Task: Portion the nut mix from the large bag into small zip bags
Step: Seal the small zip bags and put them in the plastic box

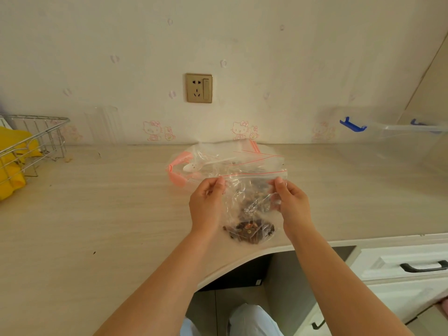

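The desk is pale wood grain. At its middle, a clear bag with a thin red zip line holds dark brown mix. Toward the back edge lie clear bags with red lines, a pink-zipped bag and a white spoon. At the left edge a silver wire rack holds yellow cloth. The cream wall carries pink cat cartoons and a gold socket. A clear bin has blue clips.
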